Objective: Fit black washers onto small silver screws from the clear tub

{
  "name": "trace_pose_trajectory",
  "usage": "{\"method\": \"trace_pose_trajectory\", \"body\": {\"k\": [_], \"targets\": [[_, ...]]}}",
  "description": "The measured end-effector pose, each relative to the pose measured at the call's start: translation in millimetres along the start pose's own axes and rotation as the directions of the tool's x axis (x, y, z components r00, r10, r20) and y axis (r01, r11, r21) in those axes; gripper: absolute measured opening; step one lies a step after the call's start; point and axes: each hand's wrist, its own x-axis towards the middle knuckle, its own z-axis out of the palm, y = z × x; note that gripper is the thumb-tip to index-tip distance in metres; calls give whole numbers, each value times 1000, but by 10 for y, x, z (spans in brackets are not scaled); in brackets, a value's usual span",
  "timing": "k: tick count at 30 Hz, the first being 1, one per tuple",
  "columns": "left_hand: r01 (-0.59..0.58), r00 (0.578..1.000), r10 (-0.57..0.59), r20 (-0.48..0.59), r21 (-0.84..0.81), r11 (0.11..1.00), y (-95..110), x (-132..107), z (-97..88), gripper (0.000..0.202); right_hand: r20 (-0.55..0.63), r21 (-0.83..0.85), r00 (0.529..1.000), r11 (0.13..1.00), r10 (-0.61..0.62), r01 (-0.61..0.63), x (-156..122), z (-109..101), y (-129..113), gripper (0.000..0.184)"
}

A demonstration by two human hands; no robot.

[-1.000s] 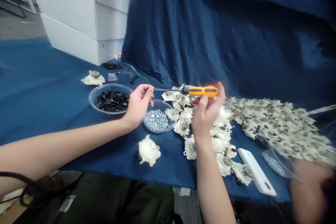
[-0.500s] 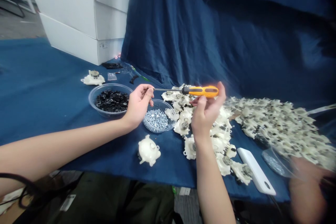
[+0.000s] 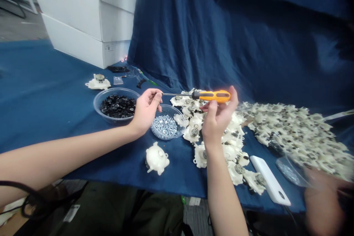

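My right hand holds an orange-handled screwdriver level above the table, its thin shaft pointing left. My left hand is pinched at the shaft's tip; whatever small thing the fingers hold is too small to make out. Just below the left hand stands a clear bowl of silver screws. Left of it is a clear bowl of small black parts. One white plastic housing lies alone near the table's front edge. A heap of white housings lies under my right hand.
A bigger heap of white parts covers the right side, beside a white flat device. Another person's blurred hand is at the lower right. White boxes are stacked at the back left. One housing lies apart near them.
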Motion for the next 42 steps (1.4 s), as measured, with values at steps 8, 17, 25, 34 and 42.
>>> {"method": "trace_pose_trajectory", "body": {"k": [8,17,25,34,42], "targets": [[0,1000,0,2,8,1000,5,-2,8,21,49,86,999,996,12,-16,32,-5,34,58],[3,1000,-3,2,8,1000,13,-6,4,22,70,120,997,993,14,-23,34,3,-9,59],[10,1000,-10,-4,-4,1000,29,-10,13,21,80,172,991,978,103,-115,28,22,-96,56],[11,1000,-11,1,2,1000,19,-14,8,19,100,232,989,964,108,-129,45,26,-117,56],[18,1000,-18,-5,0,1000,27,-16,12,19,140,271,986,954,95,-130,90,9,-72,51]]}}
